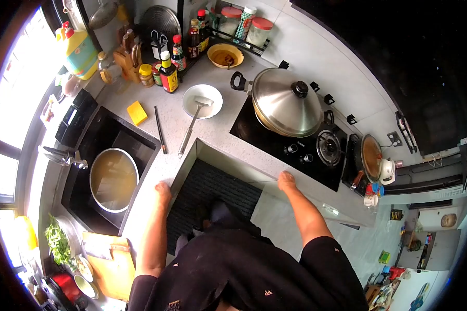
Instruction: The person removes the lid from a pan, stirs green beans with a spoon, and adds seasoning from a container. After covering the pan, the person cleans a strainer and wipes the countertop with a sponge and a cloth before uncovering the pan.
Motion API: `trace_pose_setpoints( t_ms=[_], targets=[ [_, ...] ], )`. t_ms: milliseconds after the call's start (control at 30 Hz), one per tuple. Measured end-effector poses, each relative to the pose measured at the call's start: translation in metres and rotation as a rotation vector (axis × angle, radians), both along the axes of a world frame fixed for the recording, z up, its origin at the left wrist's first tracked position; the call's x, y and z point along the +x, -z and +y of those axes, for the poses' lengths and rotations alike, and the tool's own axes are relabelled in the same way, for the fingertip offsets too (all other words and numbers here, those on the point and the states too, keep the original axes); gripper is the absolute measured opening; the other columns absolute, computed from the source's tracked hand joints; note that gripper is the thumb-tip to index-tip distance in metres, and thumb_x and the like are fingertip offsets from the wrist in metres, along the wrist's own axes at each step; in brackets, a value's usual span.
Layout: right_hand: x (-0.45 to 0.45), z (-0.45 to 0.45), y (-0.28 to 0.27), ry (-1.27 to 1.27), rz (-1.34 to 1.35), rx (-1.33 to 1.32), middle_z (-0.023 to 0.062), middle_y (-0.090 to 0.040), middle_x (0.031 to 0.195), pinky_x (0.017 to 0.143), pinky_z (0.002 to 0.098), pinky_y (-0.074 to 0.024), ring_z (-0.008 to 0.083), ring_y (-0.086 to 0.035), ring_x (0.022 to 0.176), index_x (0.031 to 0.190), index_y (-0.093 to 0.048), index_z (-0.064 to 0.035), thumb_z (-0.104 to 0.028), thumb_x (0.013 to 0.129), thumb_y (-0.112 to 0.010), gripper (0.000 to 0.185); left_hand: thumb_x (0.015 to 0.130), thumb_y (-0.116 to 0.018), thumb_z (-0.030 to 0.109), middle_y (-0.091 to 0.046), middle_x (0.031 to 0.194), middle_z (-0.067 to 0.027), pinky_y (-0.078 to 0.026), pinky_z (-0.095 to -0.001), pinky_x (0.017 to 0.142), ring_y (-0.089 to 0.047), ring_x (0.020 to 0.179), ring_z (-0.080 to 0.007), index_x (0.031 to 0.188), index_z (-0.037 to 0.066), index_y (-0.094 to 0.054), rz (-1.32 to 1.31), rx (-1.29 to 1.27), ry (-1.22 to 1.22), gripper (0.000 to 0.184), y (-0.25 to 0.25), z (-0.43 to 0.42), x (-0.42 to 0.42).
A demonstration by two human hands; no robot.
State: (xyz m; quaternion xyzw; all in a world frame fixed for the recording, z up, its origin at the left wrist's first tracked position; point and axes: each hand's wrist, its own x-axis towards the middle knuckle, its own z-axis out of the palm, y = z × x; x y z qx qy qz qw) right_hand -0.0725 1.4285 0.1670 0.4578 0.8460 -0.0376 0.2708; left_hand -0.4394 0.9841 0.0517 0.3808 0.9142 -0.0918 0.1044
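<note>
My left hand (163,191) rests on the counter edge beside the sink (150,146), its fingers curled in and nothing showing in it. My right hand (286,181), also curled closed with nothing visible in it, is at the counter's front edge below the black gas stove (251,127). On the stove stands a large wok with a domed steel lid (277,98). A pot of cloudy brownish liquid (114,179) sits in the sink. Between my hands, farther back, a slotted spatula (188,132) leans in a white bowl (191,93).
A yellow sponge (137,112) and dark chopsticks (161,130) lie by the sink. Sauce bottles (168,73), a knife block (128,58) and a yellow bowl (234,52) line the back. A cutting board (111,267) and leafy greens (57,241) are at lower left.
</note>
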Motion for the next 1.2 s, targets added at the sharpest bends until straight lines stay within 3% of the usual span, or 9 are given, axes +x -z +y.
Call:
trace_pose_setpoints(
  t_ms=[300, 433, 533, 600, 667, 800, 867, 967, 1200],
  targets=[
    [0.010, -0.006, 0.004, -0.051, 0.118, 0.036, 0.0198, -0.069, 0.109, 0.092, 0.0436, -0.0549, 0.0350, -0.068, 0.105, 0.096, -0.073, 0.0013, -0.007, 0.083, -0.062, 0.018, 0.085, -0.062, 0.023, -0.066, 0.091, -0.0155, -0.052, -0.0477, 0.076, -0.066, 0.090, -0.0349, 0.095, 0.004, -0.063, 0.198, 0.305, 0.114, 0.021, 0.022, -0.021, 0.000],
    [0.021, -0.017, 0.006, -0.004, 0.289, 0.174, 0.0180, -0.069, 0.113, 0.085, 0.0491, -0.0545, 0.0366, -0.069, 0.099, 0.110, -0.069, -0.0005, -0.024, 0.089, -0.068, 0.032, 0.086, -0.062, 0.013, -0.067, 0.101, -0.0225, -0.053, -0.0495, 0.083, -0.066, 0.097, -0.0411, 0.105, -0.002, -0.064, -0.261, 0.219, -0.167, 0.024, -0.048, -0.010, -0.001],
    [0.001, 0.008, -0.068, -0.046, 0.104, -0.620, 0.0148, -0.071, 0.108, 0.079, 0.0427, -0.0554, 0.0291, -0.069, 0.091, 0.112, -0.067, -0.0051, -0.028, 0.089, -0.073, 0.033, 0.087, -0.065, 0.020, -0.069, 0.100, -0.0227, -0.054, -0.0513, 0.083, -0.067, 0.095, -0.0426, 0.104, -0.001, -0.066, -0.372, 0.392, -0.235, 0.027, -0.090, -0.026, 0.011],
    [-0.012, 0.021, -0.135, 0.118, 0.406, -1.018, 0.0109, -0.070, 0.093, 0.076, 0.0360, -0.0547, 0.0200, -0.067, 0.083, 0.104, -0.067, -0.0071, -0.022, 0.088, -0.074, 0.023, 0.089, -0.067, 0.025, -0.071, 0.098, -0.0220, -0.055, -0.0512, 0.082, -0.068, 0.093, -0.0427, 0.102, 0.001, -0.067, -0.545, 0.246, -0.359, 0.027, -0.162, -0.001, 0.024],
    [-0.042, 0.051, -0.206, -0.124, 0.821, -0.762, 0.0036, -0.065, 0.088, 0.068, 0.0288, -0.0541, 0.0112, -0.064, 0.081, 0.107, -0.059, -0.0061, -0.012, 0.090, -0.074, 0.024, 0.089, -0.066, 0.026, -0.071, 0.096, -0.0210, -0.055, -0.0509, 0.081, -0.069, 0.093, -0.0407, 0.101, 0.004, -0.068, -0.561, 0.219, -0.339, 0.024, -0.175, 0.011, 0.035],
    [-0.116, 0.125, -0.300, -0.204, 0.968, -0.027, 0.0081, -0.061, 0.099, 0.072, 0.0339, -0.0549, 0.0185, -0.063, 0.080, 0.115, -0.054, -0.0085, -0.010, 0.085, -0.077, 0.038, 0.091, -0.065, 0.027, -0.070, 0.093, -0.0214, -0.055, -0.0484, 0.079, -0.069, 0.091, -0.0391, 0.094, 0.004, -0.069, -0.583, 0.217, -0.180, 0.024, -0.170, 0.031, 0.042],
    [-0.148, 0.159, -0.308, -0.382, 0.964, 0.089, 0.0152, -0.059, 0.116, 0.094, 0.0425, -0.0525, 0.0327, -0.062, 0.109, 0.127, -0.051, -0.0114, -0.017, 0.084, -0.077, 0.050, 0.093, -0.064, 0.024, -0.070, 0.091, -0.0208, -0.055, -0.0454, 0.078, -0.069, 0.089, -0.0376, 0.094, 0.002, -0.069, -0.642, 0.334, -0.126, 0.023, -0.203, 0.064, 0.043],
    [-0.174, 0.191, -0.304, -0.480, 0.676, 0.080, 0.0162, -0.054, 0.123, 0.102, 0.0453, -0.0476, 0.0369, -0.056, 0.119, 0.139, -0.053, -0.0196, -0.021, 0.085, -0.076, 0.058, 0.096, -0.063, 0.017, -0.070, 0.090, -0.0204, -0.054, -0.0403, 0.076, -0.070, 0.087, -0.0344, 0.098, -0.001, -0.070, -0.619, 0.659, -0.111, 0.019, -0.298, 0.140, 0.047],
    [-0.192, 0.218, -0.305, -0.538, 0.563, -0.111, 0.0141, -0.054, 0.111, 0.093, 0.0461, -0.0498, 0.0369, -0.059, 0.109, 0.125, -0.057, -0.0161, -0.017, 0.088, -0.072, 0.040, 0.102, -0.058, 0.028, -0.071, 0.111, -0.0210, -0.055, -0.0368, 0.088, -0.070, 0.103, -0.0281, 0.129, -0.004, -0.058, -0.776, 1.020, -0.099, 0.042, -0.274, 0.319, -0.051]
  ],
)
